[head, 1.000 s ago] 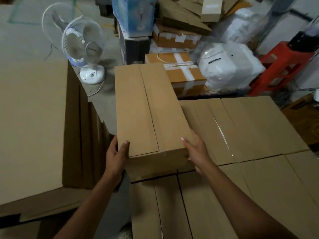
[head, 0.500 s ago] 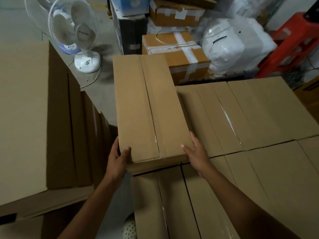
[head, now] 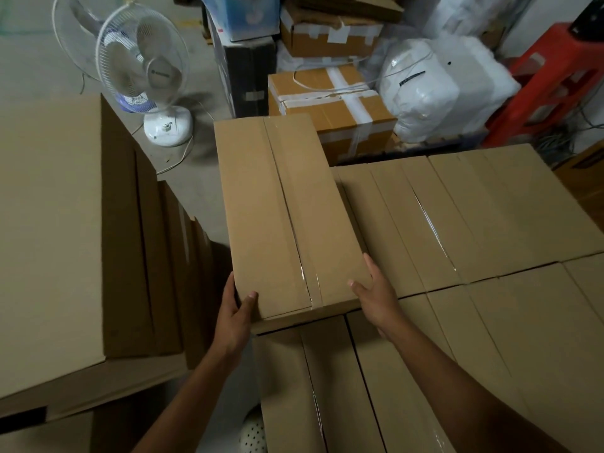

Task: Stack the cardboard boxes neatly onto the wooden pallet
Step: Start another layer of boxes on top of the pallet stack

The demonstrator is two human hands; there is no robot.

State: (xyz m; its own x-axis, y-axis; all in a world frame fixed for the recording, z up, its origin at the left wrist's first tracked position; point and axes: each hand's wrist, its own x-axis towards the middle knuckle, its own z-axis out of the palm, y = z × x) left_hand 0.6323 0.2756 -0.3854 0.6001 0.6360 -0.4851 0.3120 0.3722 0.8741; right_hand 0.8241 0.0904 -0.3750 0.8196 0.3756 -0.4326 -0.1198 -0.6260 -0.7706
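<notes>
A long brown cardboard box [head: 281,217], taped down its middle, lies at the left end of a layer of stacked boxes [head: 457,223]. My left hand [head: 233,317] grips its near left corner, thumb on top and fingers down the side. At the near right corner my right hand [head: 374,294] holds the box, thumb on the top face. More taped boxes [head: 376,387] lie in the near row under my arms. The pallet is hidden beneath the stack.
A tall stack of flat cardboard [head: 52,240] stands to the left, with a narrow gap of floor between it and the boxes. Behind are a white fan [head: 147,73], a strapped box [head: 330,106], white bags [head: 434,89] and a red stool [head: 552,76].
The held box has come down and sits lower against the stacked layer. Both hands keep their hold on its near corners.
</notes>
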